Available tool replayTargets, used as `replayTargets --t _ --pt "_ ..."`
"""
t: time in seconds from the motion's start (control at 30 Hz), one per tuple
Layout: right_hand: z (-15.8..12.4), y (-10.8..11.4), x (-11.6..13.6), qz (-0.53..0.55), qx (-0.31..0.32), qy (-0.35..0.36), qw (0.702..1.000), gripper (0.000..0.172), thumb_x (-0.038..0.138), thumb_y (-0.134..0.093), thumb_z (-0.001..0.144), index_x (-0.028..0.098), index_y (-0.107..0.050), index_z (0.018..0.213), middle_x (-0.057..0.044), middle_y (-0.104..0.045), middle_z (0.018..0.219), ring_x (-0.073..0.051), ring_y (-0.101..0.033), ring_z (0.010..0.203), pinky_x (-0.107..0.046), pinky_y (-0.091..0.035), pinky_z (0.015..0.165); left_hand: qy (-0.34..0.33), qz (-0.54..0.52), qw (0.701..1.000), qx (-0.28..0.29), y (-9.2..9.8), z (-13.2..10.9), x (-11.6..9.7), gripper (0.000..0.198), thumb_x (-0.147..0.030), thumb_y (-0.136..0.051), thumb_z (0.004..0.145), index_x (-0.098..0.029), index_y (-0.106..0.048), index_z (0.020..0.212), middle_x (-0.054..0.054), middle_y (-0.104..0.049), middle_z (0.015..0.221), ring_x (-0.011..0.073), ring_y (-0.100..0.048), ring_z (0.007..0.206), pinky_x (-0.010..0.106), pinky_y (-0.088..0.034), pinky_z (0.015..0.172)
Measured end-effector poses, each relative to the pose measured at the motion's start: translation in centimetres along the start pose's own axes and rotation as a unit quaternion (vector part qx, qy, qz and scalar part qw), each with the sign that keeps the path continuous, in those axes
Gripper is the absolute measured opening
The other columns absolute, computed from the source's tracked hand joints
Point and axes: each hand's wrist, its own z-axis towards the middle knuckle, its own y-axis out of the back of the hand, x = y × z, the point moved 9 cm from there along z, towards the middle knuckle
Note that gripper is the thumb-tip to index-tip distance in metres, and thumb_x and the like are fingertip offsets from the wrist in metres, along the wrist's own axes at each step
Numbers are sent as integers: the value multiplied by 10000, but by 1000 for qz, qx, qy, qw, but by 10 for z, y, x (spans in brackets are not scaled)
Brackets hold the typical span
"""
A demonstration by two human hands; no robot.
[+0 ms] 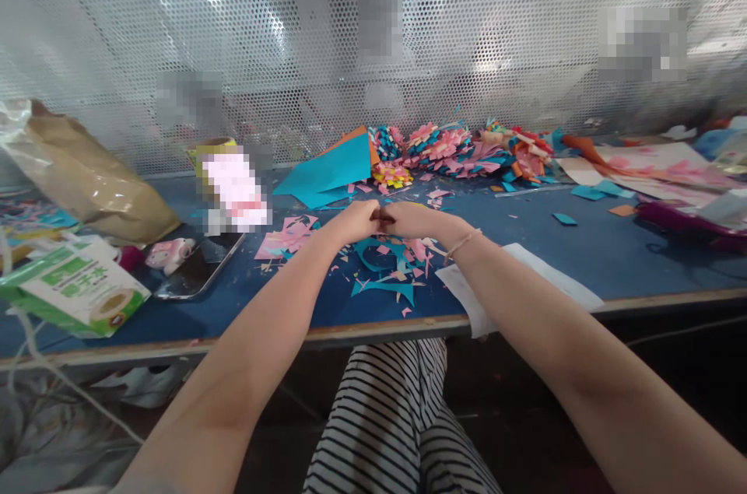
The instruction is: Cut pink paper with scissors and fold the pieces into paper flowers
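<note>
My left hand (360, 220) and my right hand (408, 218) meet over the blue tabletop, fingers bent in and fingertips close together. Both are closed, and whatever they may grip is hidden by the fingers. Below and around them lie blue paper scraps (385, 289) and small pink cuttings. To the left of my left hand is a heap of pink paper pieces (289, 237). Just behind the hands, blue paper sheets (332, 167) lie over orange ones. Bundles of cut pink, blue and yellow paper (440, 148) stand along the back.
A perforated metal screen (327, 50) closes off the back. On the left are a brown bag (87, 175), a green-and-white packet (82, 288) and a phone (201, 268). White paper (537, 272) hangs over the front edge beneath my right forearm. A purple item (689, 220) lies far right.
</note>
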Motion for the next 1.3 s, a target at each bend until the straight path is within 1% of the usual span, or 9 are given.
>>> replayTargets --t 0.17,0.33,0.47,0.67,0.8,0.93,1.1,1.2,1.3 --pt "-1 2 5 -19 2 12 1000 229 265 -463 810 136 -611 927 -113 -661 914 -167 -582 754 -233 -362 632 3 -22 1000 -2 0 1 2 173 -146 -461 700 -150 -567 836 80 -640 867 188 -575 801 265 -405 647" --pt "3 3 -3 -64 -10 3 998 218 228 -429 813 126 -614 868 -116 -656 866 -170 -564 721 -238 -326 589 -3 -29 999 -15 2 2 3 214 -107 -445 689 -147 -591 839 67 -643 851 171 -577 793 254 -415 673" --pt "7 3 -10 -58 -27 -11 998 237 148 -427 789 131 -603 947 -98 -649 946 -154 -560 770 -217 -331 611 4 -33 999 -24 3 2 8 293 -78 -429 686 -143 -602 913 76 -649 898 178 -580 831 261 -430 706" --pt "3 19 -9 -21 -105 -27 994 339 53 -385 754 124 -603 1004 -99 -637 1025 -159 -555 882 -216 -361 703 46 -91 995 -22 -4 7 25 375 -38 -437 636 -156 -612 946 77 -660 856 195 -605 786 260 -446 665" --pt "2 28 -13 1 -153 -41 987 282 99 -419 752 127 -621 947 -92 -648 950 -153 -558 826 -221 -375 689 86 -147 985 -7 -8 7 32 392 -25 -441 614 -152 -604 946 60 -652 741 180 -607 653 247 -442 581" --pt "3 32 -18 30 -179 -46 982 219 151 -465 752 123 -627 897 -79 -649 886 -145 -559 786 -220 -387 683 105 -194 975 -28 -4 7 34 339 -19 -437 627 -138 -598 901 64 -636 680 183 -606 610 280 -454 630" --pt "-2 39 -21 62 -213 -62 973 167 175 -495 747 136 -638 825 -76 -653 854 -156 -572 797 -243 -410 710 163 -325 930 -58 -6 8 48 56 -208 -514 735 -170 -546 758 21 -558 510 183 -590 504 286 -453 558" --pt "-5 45 -22 106 -240 -73 962 120 169 -531 720 138 -631 778 -60 -654 823 -148 -584 776 -248 -430 713 227 -425 873 -78 -8 3 58 192 -334 -515 768 -174 -494 665 20 -546 492 171 -581 482 290 -454 547" --pt "-3 45 -23 160 -246 -68 954 70 163 -578 678 138 -617 730 -46 -653 782 -137 -596 731 -244 -451 685 238 -528 809 -95 -7 -2 56 144 -218 -577 726 -154 -488 632 31 -575 558 141 -581 517 291 -470 599"
